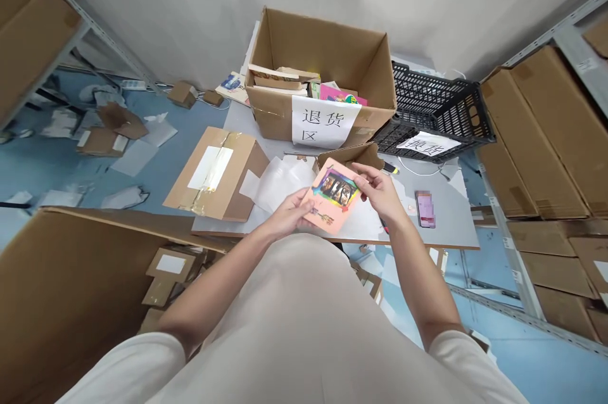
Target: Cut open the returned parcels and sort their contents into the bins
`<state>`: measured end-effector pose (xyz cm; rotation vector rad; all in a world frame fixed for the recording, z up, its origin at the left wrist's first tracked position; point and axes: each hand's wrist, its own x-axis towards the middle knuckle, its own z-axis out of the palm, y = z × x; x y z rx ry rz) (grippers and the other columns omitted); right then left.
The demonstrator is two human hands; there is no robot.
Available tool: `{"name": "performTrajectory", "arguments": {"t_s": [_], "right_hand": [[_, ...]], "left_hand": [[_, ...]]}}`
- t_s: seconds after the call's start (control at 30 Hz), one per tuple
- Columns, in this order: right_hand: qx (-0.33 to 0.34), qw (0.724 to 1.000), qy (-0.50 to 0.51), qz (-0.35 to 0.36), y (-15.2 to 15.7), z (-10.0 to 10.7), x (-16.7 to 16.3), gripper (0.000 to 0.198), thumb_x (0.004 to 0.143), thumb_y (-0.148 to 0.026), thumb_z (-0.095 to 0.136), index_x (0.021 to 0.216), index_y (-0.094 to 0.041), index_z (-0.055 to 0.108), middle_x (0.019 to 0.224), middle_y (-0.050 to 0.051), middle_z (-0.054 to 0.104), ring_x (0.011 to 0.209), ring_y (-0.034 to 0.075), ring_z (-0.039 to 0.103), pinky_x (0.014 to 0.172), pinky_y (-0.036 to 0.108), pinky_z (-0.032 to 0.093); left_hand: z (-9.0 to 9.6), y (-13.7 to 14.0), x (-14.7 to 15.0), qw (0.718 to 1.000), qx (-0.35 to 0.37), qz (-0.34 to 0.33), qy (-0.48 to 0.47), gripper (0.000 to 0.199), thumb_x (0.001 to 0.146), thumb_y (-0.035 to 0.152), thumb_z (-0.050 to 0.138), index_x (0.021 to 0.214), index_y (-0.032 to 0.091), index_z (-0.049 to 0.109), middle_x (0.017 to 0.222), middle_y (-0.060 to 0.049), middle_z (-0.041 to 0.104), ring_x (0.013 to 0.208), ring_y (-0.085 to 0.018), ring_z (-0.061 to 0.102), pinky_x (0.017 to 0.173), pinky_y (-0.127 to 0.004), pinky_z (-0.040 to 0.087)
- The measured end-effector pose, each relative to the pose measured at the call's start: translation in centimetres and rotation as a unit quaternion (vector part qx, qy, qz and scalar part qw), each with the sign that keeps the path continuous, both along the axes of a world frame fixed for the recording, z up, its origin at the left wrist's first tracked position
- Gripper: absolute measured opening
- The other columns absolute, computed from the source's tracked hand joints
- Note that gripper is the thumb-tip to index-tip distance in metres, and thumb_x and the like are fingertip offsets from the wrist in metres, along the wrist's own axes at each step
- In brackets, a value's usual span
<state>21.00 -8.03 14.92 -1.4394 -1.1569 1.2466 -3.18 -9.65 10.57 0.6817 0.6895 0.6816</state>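
Between my two hands is a pink book (327,204) with a dark picture framed in rainbow colours on its cover, held tilted over the table's front edge. My left hand (295,209) grips its lower left side, thumb on the cover. At the upper right corner, my right hand (375,189) pinches it between thumb and fingers. Just behind the book lies a small opened cardboard box (354,154), partly hidden by it. To the left of the book is crumpled white wrapping (282,182). A phone (425,209) with a lit screen rests right of my right hand.
A large carton (270,114) holding several books stands at the back, with a black plastic crate (444,106) on its right. A taped parcel (223,170) sits on the table's left. Cartons fill the right shelf (536,138); a big open box (85,290) is at lower left.
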Motion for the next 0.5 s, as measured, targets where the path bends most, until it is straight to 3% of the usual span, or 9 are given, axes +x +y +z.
{"name": "performTrajectory", "arguments": {"t_s": [0.07, 0.13, 0.2, 0.37, 0.5], "right_hand": [[-0.004, 0.997, 0.061, -0.05, -0.6, -0.6, -0.3, 0.047, 0.07, -0.046, 0.073, 0.111, -0.024, 0.065, 0.091, 0.001, 0.069, 0.067, 0.013, 0.062, 0.052, 0.024, 0.053], [0.001, 0.984, 0.135, -0.116, -2.2, -1.8, -1.7, 0.047, 0.069, -0.044, 0.075, 0.11, -0.028, 0.061, 0.103, 0.0, 0.068, 0.078, 0.013, 0.065, 0.062, 0.026, 0.057], [0.004, 0.971, 0.184, -0.152, -4.1, -3.3, -3.8, 0.051, 0.067, -0.043, 0.076, 0.112, -0.03, 0.057, 0.111, 0.0, 0.066, 0.09, 0.015, 0.066, 0.075, 0.031, 0.058], [-0.023, 0.982, 0.179, -0.055, -7.0, -5.7, -6.4, 0.069, 0.067, -0.057, 0.073, 0.126, -0.028, 0.051, 0.113, 0.007, 0.069, 0.104, 0.023, 0.064, 0.084, 0.041, 0.055], [-0.019, 0.987, 0.157, -0.033, -5.2, -4.2, -3.1, 0.073, 0.063, -0.06, 0.074, 0.125, -0.026, 0.054, 0.105, 0.007, 0.072, 0.093, 0.024, 0.068, 0.074, 0.037, 0.056]], "left_hand": [[0.1, 0.7, 0.1, 0.997, 0.04, 0.072, 0.002, 0.075, 0.066, 0.049, 0.079, 0.129, 0.023, 0.048, 0.11, -0.011, 0.068, 0.089, -0.021, 0.069, 0.073, -0.031, 0.055], [0.1, 0.8, 0.8, 0.989, 0.079, 0.124, -0.013, 0.087, 0.059, 0.047, 0.084, 0.133, 0.023, 0.044, 0.119, -0.013, 0.065, 0.102, -0.024, 0.066, 0.085, -0.035, 0.053], [0.0, 0.4, 2.3, 0.984, 0.108, 0.138, -0.015, 0.083, 0.059, 0.043, 0.084, 0.13, 0.02, 0.048, 0.125, -0.016, 0.061, 0.113, -0.026, 0.061, 0.093, -0.038, 0.049], [-0.4, -0.5, 5.0, 0.97, 0.134, 0.2, 0.038, 0.058, 0.073, 0.047, 0.072, 0.118, 0.017, 0.053, 0.122, -0.013, 0.064, 0.109, -0.022, 0.062, 0.093, -0.036, 0.05], [-0.4, 0.5, 3.9, 0.984, 0.147, 0.08, 0.061, 0.054, 0.072, 0.047, 0.072, 0.113, 0.015, 0.056, 0.107, -0.011, 0.07, 0.093, -0.021, 0.067, 0.081, -0.033, 0.055]]}}
